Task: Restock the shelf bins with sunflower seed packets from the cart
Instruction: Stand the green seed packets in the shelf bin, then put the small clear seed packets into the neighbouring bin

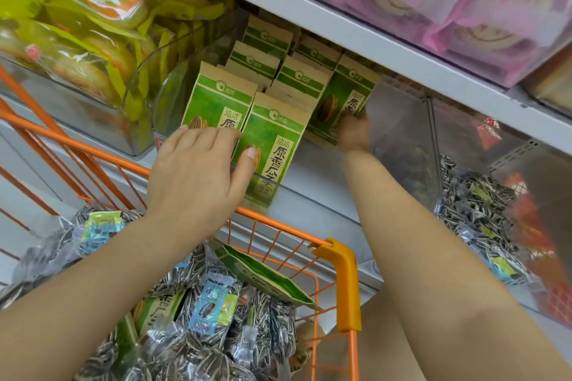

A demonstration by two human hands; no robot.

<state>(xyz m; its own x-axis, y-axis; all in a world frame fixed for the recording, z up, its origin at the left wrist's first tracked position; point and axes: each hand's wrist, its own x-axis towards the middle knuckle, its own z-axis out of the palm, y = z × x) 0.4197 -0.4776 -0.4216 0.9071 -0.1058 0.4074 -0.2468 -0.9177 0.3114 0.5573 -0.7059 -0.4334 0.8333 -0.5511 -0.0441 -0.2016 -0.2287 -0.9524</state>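
Heaped loose in the orange cart [349,281] below: striped seed packs [213,303] and one green packet [263,278] lying flat, close for the next grab. Farther up, left hand [198,176] spread flat against two front green packets [272,145], fingers unclenched, probably bracing the row upright. Beyond, right hand [353,130] pinching another packet [343,102] by its lower edge, standing it at the row's right end inside the clear bin [402,120]. Restocking apparently midway.

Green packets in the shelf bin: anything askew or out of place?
One green packet lies flat across the orange cart rim, not in the bin. The front-row packets lean unevenly; the left hand rests on them.
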